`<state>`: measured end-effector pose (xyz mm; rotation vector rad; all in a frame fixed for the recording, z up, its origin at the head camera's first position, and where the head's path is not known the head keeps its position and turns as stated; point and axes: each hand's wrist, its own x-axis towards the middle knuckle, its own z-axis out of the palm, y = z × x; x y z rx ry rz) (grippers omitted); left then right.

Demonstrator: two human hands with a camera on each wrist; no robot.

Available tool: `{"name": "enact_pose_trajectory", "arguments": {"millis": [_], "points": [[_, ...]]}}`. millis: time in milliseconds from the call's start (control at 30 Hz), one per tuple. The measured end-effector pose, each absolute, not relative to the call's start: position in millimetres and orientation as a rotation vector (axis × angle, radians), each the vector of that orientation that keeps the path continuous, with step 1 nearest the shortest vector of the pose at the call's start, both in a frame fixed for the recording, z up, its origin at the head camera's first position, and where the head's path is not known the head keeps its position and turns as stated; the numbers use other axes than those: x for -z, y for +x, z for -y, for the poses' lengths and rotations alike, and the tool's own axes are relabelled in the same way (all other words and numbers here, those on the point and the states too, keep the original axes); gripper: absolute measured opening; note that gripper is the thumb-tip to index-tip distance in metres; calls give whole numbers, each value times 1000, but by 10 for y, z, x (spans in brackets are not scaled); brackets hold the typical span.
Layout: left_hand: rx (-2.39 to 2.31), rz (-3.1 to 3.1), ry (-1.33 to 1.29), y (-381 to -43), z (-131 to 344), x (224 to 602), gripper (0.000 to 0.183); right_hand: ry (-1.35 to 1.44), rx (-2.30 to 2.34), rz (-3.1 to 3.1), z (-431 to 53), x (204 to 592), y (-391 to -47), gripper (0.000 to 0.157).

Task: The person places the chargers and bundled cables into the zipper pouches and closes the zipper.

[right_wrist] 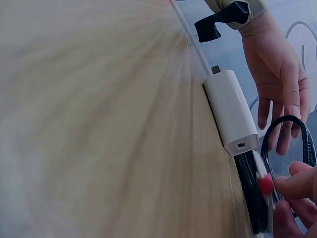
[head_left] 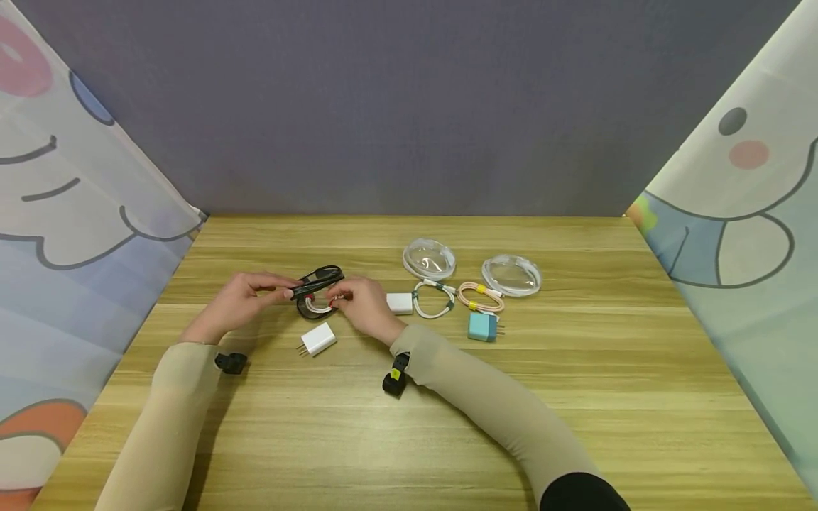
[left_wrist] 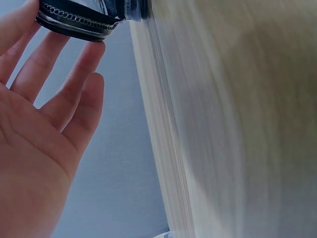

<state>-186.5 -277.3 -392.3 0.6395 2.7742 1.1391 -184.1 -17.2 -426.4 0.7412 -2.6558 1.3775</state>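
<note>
From the head view I'd say packing is underway, the left hand point(head_left: 239, 305) pinching a black-rimmed pouch point(head_left: 316, 286) left of centre over the table point(head_left: 319, 426), the right hand point(head_left: 366, 306) a white cable point(head_left: 313, 306); the left-wrist view shows fingertips point(left_wrist: 96, 48) at the zip point(left_wrist: 81, 21); the right-wrist, a red tie point(right_wrist: 265, 184) probably wanting careful tucking inside.

A light wood-grain tabletop point(head_left: 409, 440) meets a plain grey-purple upright panel point(head_left: 409, 106); pastel cartoon-printed sheets point(head_left: 741, 199) flank both sides; soft light glows on the wood.

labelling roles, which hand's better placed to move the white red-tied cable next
Likely the right hand: it pinches the cable, while the left hand holds the round black-edged clear pouch.
</note>
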Motion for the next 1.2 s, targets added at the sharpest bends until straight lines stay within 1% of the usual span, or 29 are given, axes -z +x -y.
{"name": "enact_pose_trajectory", "arguments": {"millis": [100, 400, 533, 700, 933, 1067, 1200], "points": [[-1133, -2776, 636, -1861, 2772, 3920, 26, 725, -1415, 2651, 173, 4263, -1842, 16], [-1118, -2786, 614, -1841, 2785, 3923, 27, 651, -1448, 2655, 56, 4214, -1807, 24], [-1121, -2802, 644, -1836, 2790, 3927, 25, 648, -1471, 2711, -17, 4165, -1756, 27], [-1116, -2826, 681, -1833, 2798, 3927, 22, 578, -1640, 2772, -58, 4119, -1696, 32], [-1130, -2815, 656, -1819, 2775, 3919, 22, 453, -1759, 2781, -67, 4150, -1678, 39], [-1137, -2817, 662, -1811, 2753, 3905, 22, 393, -1959, 2700, -52, 4170, -1683, 40], [-1139, -2813, 643, -1811, 2739, 3886, 23, 415, -2161, 2570, -35, 4179, -1697, 42]]}}
